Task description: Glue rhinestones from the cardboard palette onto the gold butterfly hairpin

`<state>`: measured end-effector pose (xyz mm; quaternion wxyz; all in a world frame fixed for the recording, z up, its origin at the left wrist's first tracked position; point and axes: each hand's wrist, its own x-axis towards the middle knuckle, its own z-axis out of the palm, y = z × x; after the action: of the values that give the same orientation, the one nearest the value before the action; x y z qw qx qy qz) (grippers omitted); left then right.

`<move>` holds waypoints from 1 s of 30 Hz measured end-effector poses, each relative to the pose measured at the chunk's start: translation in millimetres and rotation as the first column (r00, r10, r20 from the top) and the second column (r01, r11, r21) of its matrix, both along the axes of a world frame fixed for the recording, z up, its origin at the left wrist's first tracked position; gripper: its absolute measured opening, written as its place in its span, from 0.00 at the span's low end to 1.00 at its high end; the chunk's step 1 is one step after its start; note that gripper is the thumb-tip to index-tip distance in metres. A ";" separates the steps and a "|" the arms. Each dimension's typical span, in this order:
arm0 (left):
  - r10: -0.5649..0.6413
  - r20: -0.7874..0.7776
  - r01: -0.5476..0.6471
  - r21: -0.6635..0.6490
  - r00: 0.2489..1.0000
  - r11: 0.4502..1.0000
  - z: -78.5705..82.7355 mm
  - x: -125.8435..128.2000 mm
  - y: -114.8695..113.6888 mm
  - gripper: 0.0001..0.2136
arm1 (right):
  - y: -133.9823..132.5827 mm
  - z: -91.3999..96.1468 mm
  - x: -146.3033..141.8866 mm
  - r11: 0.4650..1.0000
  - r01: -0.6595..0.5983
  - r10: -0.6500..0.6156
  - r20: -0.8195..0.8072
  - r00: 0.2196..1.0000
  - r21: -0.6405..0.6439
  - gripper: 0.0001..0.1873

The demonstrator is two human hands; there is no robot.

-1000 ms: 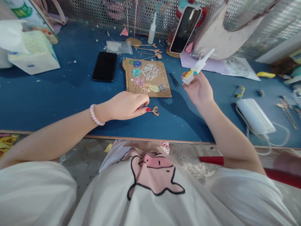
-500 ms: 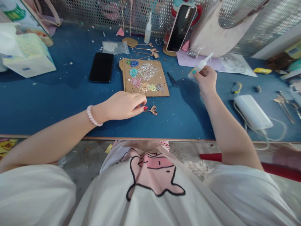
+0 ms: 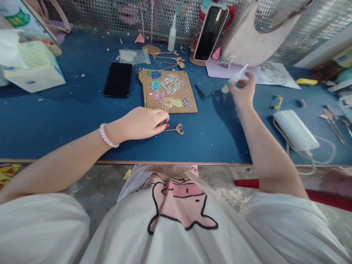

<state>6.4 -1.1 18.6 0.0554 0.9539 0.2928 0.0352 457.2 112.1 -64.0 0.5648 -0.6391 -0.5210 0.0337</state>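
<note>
My left hand (image 3: 139, 124) rests low over the blue table with its fingers curled. Its thumb and fingertips are at the thin stem of a gold hairpin (image 3: 179, 129) with an openwork, petal-like head; the stem's far end is hidden under the hand. To the right, my right hand (image 3: 244, 90) has its thumb and fingers apart around a small white glue bottle (image 3: 233, 80) with a long nozzle. This bottle leans, and the thumb tip overlaps its side. Between the hands lies a cardboard piece (image 3: 192, 104) bearing several piles of coloured rhinestones (image 3: 172, 83). Dark tweezers (image 3: 201, 93) lie beside it.
A black phone (image 3: 118, 79) lies left of the cardboard. Behind are more hairpins (image 3: 180, 64), a second glue bottle (image 3: 172, 39) and a propped phone (image 3: 211, 33). A white power bank (image 3: 295, 130) with cable lies right; a tissue pack (image 3: 35, 69) stands left.
My right fingers have spread away from the glue bottle, which now leans slightly farther right. My left hand has slid a little left along the stem, while the hairpin's head has stayed almost in place.
</note>
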 end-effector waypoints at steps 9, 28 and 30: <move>0.030 -0.002 -0.030 -0.014 1.000 0.999 -1.0 -1.2 2.5 0.11 | -40.5 37.7 -51.7 0.968 -0.195 0.096 0.490 0.867 0.157 0.21; 0.430 0.181 -0.449 0.082 0.884 0.890 -10.8 -19.8 93.1 0.17 | -42.9 22.1 -81.5 0.811 -0.478 0.580 0.575 0.577 -0.339 0.19; 0.384 0.045 -0.386 0.183 0.922 0.904 -0.6 -24.7 125.4 0.21 | -42.2 21.0 -81.7 0.807 -0.487 0.584 0.572 0.576 -0.334 0.19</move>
<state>-18.3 124.2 18.0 -0.0418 0.8781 0.4705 0.0767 375.5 69.9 -43.0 0.2643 -0.4591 -0.8481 0.0154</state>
